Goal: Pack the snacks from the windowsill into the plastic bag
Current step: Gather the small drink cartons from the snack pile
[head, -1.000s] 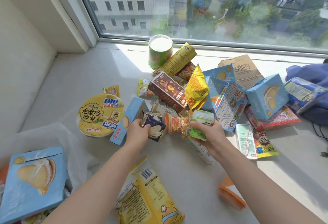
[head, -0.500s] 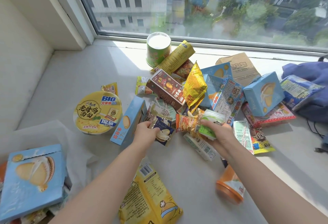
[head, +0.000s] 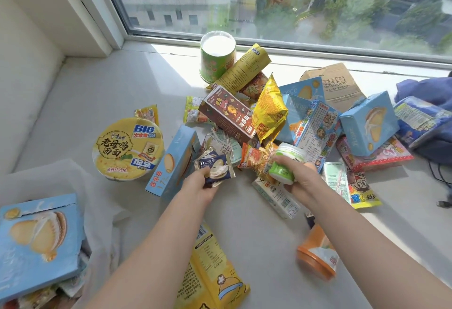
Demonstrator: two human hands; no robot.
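My left hand [head: 198, 185] reaches forward over the windowsill [head: 97, 93], forearm running up from the bottom edge. Its thumb and fingers pinch a small dark blue packet [head: 216, 169] by the near corner, just beside a tall blue box [head: 175, 162]. My right hand [head: 302, 179] is stretched out level with it, fingers curled round a small green-and-white jar [head: 286, 164] tipped on its side. An orange packet [head: 254, 159] touches the jar; whether I grip that too I cannot tell. The snack heap [head: 269, 113] lies beyond both hands. The plastic bag [head: 73, 181] sits at lower left, a biscuit box [head: 36, 242] already inside.
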